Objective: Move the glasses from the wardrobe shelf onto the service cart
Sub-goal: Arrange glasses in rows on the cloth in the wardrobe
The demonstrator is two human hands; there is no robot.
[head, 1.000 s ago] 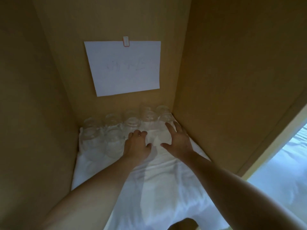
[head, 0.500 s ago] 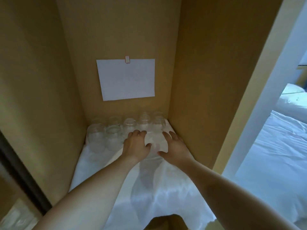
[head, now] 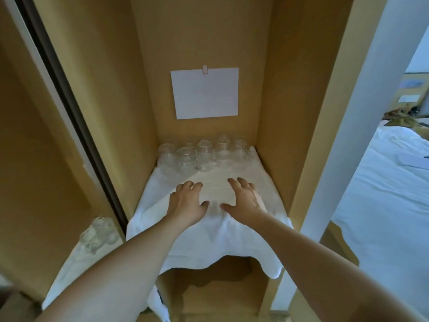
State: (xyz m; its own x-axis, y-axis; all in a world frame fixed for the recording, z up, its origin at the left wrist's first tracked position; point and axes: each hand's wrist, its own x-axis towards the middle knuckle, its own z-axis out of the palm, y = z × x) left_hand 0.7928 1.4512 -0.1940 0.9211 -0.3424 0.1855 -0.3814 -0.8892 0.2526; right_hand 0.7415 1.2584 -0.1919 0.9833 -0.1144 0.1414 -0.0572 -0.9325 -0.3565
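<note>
The glasses stood clustered at the back of the wardrobe shelf. Both hands, left hand and right hand, hovered released, fingers spread, grasping nothing. Picking-up step seemed pending: next, reach deeper and grip a glass.

Dim warm interior, daylight from right, wide-angle edge distortion

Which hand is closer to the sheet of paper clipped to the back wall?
Right, though only slightly. The right hand lies on the white cloth almost straight below the paper; the left hand sits lower left of it.
</note>
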